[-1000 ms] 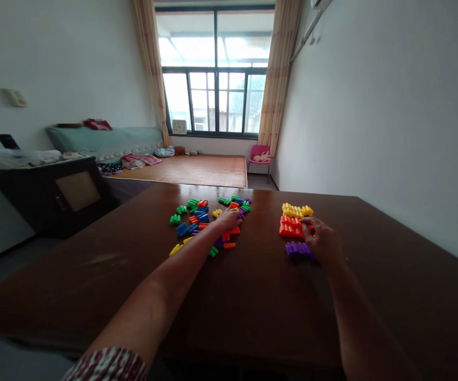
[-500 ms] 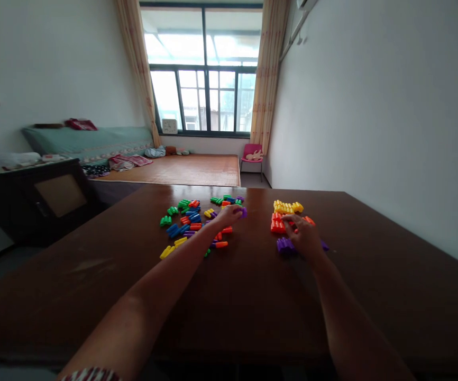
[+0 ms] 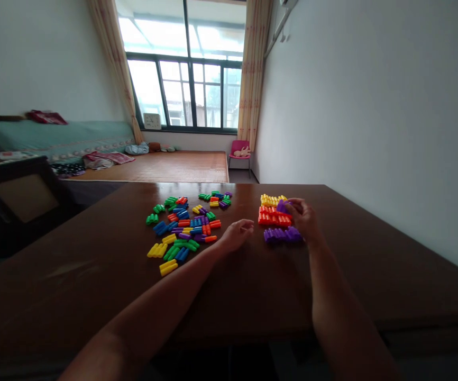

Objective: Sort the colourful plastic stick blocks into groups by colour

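My right hand (image 3: 301, 214) pinches a purple piece (image 3: 283, 206) above the row of red pieces (image 3: 272, 216). Behind that row lie yellow pieces (image 3: 272, 200), and in front of it is a row of purple pieces (image 3: 280, 235). My left hand (image 3: 238, 234) is just above the table, between the rows and a mixed spread of pieces, with its fingers curled slightly apart and nothing visible in them. The spread includes green pieces (image 3: 171, 252), blue pieces (image 3: 160, 228) and yellow pieces (image 3: 157, 250).
The brown table (image 3: 245, 296) reaches towards a low bed platform (image 3: 169, 165). A pink chair (image 3: 239, 147) stands beyond its far edge. At the left is a dark cabinet (image 3: 10, 211); a white wall (image 3: 351, 106) runs along the right.
The purple piece has gone from my left hand to my right hand. My left hand has come nearer and opened; my right hand has lifted slightly. The camera view has turned right.
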### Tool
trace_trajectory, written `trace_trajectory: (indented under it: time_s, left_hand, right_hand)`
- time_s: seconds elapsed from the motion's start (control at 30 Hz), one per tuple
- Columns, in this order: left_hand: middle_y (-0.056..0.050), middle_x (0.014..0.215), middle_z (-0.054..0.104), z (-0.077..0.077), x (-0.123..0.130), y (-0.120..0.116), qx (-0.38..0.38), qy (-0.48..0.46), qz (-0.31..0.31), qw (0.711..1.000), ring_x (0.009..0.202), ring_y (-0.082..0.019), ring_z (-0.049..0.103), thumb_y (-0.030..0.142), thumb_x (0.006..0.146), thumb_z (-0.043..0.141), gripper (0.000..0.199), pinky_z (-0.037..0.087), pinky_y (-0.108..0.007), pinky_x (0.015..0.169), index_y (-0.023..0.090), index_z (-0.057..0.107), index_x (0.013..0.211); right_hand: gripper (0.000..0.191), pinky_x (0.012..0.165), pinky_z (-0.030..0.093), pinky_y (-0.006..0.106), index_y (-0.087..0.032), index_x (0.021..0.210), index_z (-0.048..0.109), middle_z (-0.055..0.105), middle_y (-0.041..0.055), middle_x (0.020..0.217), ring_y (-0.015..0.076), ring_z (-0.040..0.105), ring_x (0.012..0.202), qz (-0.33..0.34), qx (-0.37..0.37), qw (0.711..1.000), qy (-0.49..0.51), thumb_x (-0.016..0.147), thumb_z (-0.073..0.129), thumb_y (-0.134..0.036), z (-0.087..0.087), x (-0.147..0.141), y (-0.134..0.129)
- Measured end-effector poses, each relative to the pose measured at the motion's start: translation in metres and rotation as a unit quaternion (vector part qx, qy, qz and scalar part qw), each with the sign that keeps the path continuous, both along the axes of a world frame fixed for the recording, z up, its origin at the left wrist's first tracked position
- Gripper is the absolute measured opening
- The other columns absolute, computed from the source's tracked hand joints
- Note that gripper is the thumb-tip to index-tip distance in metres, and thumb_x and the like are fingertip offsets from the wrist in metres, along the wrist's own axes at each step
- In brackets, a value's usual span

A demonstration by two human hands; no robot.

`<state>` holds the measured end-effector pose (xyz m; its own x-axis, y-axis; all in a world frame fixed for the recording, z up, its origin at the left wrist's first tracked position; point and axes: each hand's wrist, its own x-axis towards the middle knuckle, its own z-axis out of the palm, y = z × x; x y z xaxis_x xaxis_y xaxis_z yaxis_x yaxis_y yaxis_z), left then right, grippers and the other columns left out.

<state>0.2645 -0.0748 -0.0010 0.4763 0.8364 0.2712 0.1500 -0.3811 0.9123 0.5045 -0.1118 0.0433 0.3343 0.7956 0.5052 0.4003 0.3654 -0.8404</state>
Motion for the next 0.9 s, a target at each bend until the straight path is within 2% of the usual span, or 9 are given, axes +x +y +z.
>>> trace_trajectory:
  time_s: [0.13,0.3,0.4,0.47,0.53,0.6,0.67,0.8,0.9]
  left_hand:
    - [-0.005,0.095,0.072,-0.011,-0.005,-0.003,0.058,0.074,0.004,0.996,0.077,-0.014,0.067,0.021,0.082,0.059,0.025,0.054,-0.027,0.075,0.016,0.068,0.104]
    - [-0.005,0.096,0.072,-0.007,-0.006,-0.01,0.11,0.127,-0.005,0.986,0.08,-0.015,0.067,0.02,0.082,0.055,0.025,0.054,-0.028,0.079,0.017,0.07,0.102]
    - [-0.005,0.098,0.07,-0.006,-0.007,-0.012,0.125,0.127,-0.003,0.984,0.085,-0.016,0.066,0.019,0.081,0.055,0.024,0.054,-0.028,0.082,0.018,0.072,0.098]
    - [-0.006,0.1,0.069,-0.006,-0.008,-0.011,0.12,0.11,-0.002,0.987,0.088,-0.016,0.066,0.02,0.082,0.055,0.023,0.054,-0.028,0.083,0.018,0.072,0.098]
    - [-0.007,0.101,0.069,-0.006,-0.01,-0.01,0.115,0.1,0.002,0.988,0.089,-0.016,0.066,0.02,0.083,0.055,0.023,0.055,-0.028,0.084,0.017,0.072,0.098]
    - [-0.006,0.1,0.069,-0.006,-0.011,-0.01,0.116,0.101,0.004,0.988,0.089,-0.017,0.066,0.019,0.083,0.055,0.023,0.055,-0.029,0.084,0.017,0.073,0.097]
    - [-0.006,0.1,0.069,-0.007,-0.011,-0.009,0.119,0.106,0.002,0.987,0.089,-0.016,0.066,0.018,0.083,0.055,0.023,0.055,-0.029,0.084,0.017,0.073,0.097]
    - [-0.007,0.099,0.068,-0.008,-0.01,-0.008,0.14,0.117,-0.002,0.983,0.088,-0.017,0.066,0.016,0.084,0.054,0.024,0.054,-0.029,0.083,0.016,0.073,0.097]
    - [-0.007,0.098,0.068,-0.003,-0.009,-0.014,0.165,0.135,-0.014,0.977,0.087,-0.017,0.065,0.016,0.085,0.052,0.024,0.053,-0.028,0.081,0.017,0.073,0.098]
  right_hand:
    - [0.046,0.079,0.055,0.038,-0.017,0.101,0.062,0.072,0.0113,0.093,0.0226,0.068,0.084,-0.092,-0.019,0.996,-0.005,0.075,0.065,-0.055,-0.008,0.028,0.004]
    - [0.029,0.079,0.053,0.035,-0.019,0.096,0.069,0.073,0.0081,0.091,0.0204,0.067,0.081,-0.061,-0.109,0.978,-0.165,0.08,0.06,-0.042,-0.011,0.024,0.003]
    - [0.025,0.074,0.052,0.032,-0.02,0.095,0.07,0.073,0.0066,0.088,0.0188,0.067,0.077,-0.037,-0.141,0.97,-0.196,0.078,0.062,-0.037,-0.005,0.016,-0.004]
    - [0.025,0.071,0.052,0.03,-0.019,0.091,0.07,0.072,0.006,0.084,0.0184,0.067,0.076,0.02,-0.166,0.966,-0.199,0.076,0.066,-0.037,-0.001,0.011,-0.011]
    - [0.027,0.067,0.052,0.028,-0.018,0.089,0.07,0.072,0.0053,0.081,0.0174,0.066,0.074,0.12,-0.2,0.952,-0.199,0.073,0.069,-0.04,0.002,0.006,-0.018]
    - [0.03,0.059,0.05,0.025,-0.017,0.086,0.07,0.071,0.0038,0.077,0.0152,0.064,0.067,0.222,-0.258,0.919,-0.197,0.07,0.072,-0.042,0.003,0.001,-0.024]
    - [0.031,0.05,0.047,0.023,-0.017,0.079,0.068,0.068,0.0017,0.069,0.0134,0.061,0.056,0.268,-0.325,0.884,-0.204,0.065,0.076,-0.044,0.001,-0.002,-0.029]
    - [0.033,0.044,0.047,0.025,-0.019,0.066,0.059,0.063,0.0003,0.054,0.0156,0.06,0.047,0.208,-0.428,0.858,-0.194,0.061,0.079,-0.045,0.002,-0.006,-0.033]
    - [0.035,0.044,0.047,0.025,-0.02,0.066,0.055,0.064,0.0011,0.054,0.0164,0.061,0.046,0.181,-0.431,0.86,-0.202,0.066,0.075,-0.049,0.007,-0.005,-0.036]
